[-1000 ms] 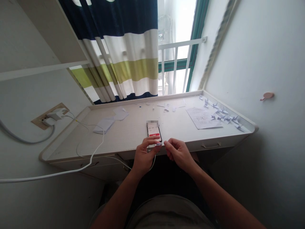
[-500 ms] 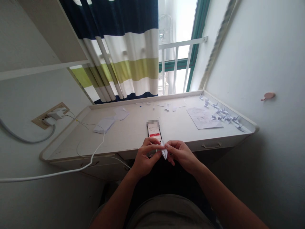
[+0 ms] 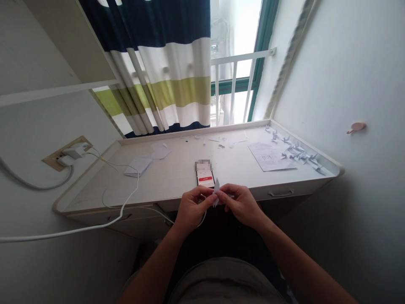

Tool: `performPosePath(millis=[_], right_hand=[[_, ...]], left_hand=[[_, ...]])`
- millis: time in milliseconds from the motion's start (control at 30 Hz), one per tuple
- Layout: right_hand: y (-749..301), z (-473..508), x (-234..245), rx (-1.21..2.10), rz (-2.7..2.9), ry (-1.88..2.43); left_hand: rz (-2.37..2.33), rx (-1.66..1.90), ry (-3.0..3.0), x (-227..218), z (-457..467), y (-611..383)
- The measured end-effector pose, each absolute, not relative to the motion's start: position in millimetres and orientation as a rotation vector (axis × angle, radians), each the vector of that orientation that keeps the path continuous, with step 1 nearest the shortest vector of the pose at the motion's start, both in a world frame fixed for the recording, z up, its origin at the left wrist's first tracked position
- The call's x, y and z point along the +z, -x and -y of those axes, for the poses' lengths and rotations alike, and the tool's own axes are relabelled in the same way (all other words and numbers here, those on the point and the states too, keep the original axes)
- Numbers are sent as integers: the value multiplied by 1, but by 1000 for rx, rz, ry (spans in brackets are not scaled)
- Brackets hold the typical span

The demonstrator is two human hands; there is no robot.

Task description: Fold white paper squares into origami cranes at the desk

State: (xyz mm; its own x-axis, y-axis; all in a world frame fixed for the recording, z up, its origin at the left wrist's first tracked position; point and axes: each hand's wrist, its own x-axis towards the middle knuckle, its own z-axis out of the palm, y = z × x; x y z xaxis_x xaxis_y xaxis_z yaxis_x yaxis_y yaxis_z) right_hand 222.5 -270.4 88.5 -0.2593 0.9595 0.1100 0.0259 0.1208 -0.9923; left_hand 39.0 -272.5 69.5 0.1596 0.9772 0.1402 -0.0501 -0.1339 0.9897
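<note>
A small folded piece of pale paper (image 3: 216,191) is pinched between my left hand (image 3: 190,207) and my right hand (image 3: 239,204), just in front of the desk's near edge (image 3: 148,205). Both hands have their fingertips closed on it, thumbs and forefingers meeting at the paper. A phone (image 3: 205,174) with a red bar on its screen lies flat on the desk right behind my hands.
Several small folded paper cranes (image 3: 297,154) line the desk's right rim beside a printed sheet (image 3: 270,156). Paper scraps (image 3: 221,141) lie at the back, white sheets (image 3: 142,162) at the left. A white charger cable (image 3: 123,202) runs from a wall socket (image 3: 68,153).
My hands have come together on the folded paper. It pointed downward half a second ago and now sticks up between my fingertips.
</note>
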Motion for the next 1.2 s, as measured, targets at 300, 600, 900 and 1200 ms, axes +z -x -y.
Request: performPosePath(millis=[300,600,900,1200], right_hand=[[-219,274,90,1229,1473,1015],[-219,271,84,1316,1403,932],[-221,276,87,858,1557,979],[-224,279,94,770,1732,959]], left_hand=[[-1004,1262,-1159,73,271,-44],[-974,1261,-1134,75,271,-46],[-1036,1343,-1112,76,274,-48],[-1090,1382,-1250,74,278,-48]])
